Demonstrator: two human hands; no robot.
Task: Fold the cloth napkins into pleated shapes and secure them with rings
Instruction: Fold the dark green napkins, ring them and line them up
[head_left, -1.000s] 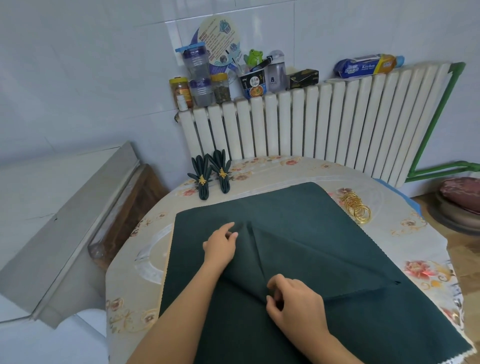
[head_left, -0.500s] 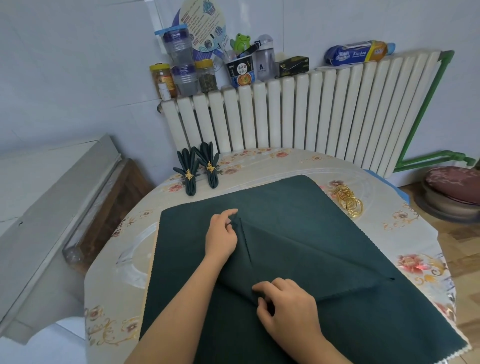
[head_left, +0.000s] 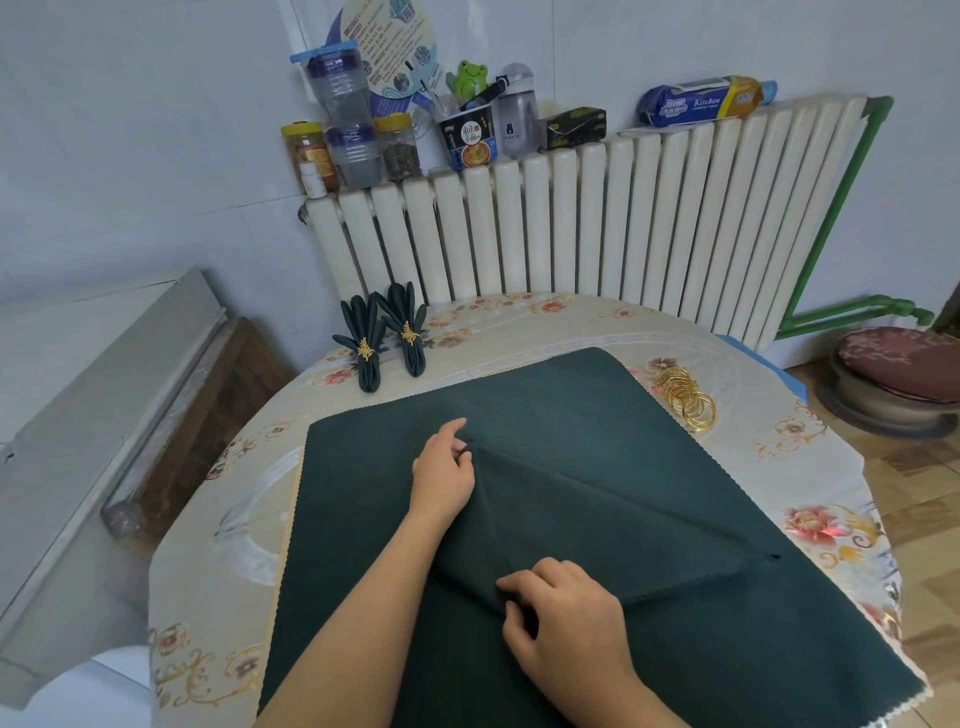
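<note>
Tablecloth with a floral print covers a round table set against a white ribbed radiator and a pale tiled wall; a green pipe runs down at three o'clock. Jars, a noodle cup and a wipes pack line the radiator top. A dark green napkin lies spread across the table centre, one corner folded over into a diagonal flap. The left hand pinches the fold's far end with curled fingers; the right hand grips the fold's near end — both closed on cloth. Two finished pleated napkins with gold rings lie at eleven o'clock. Loose gold rings sit at two o'clock, just beside the napkin's edge.
</note>
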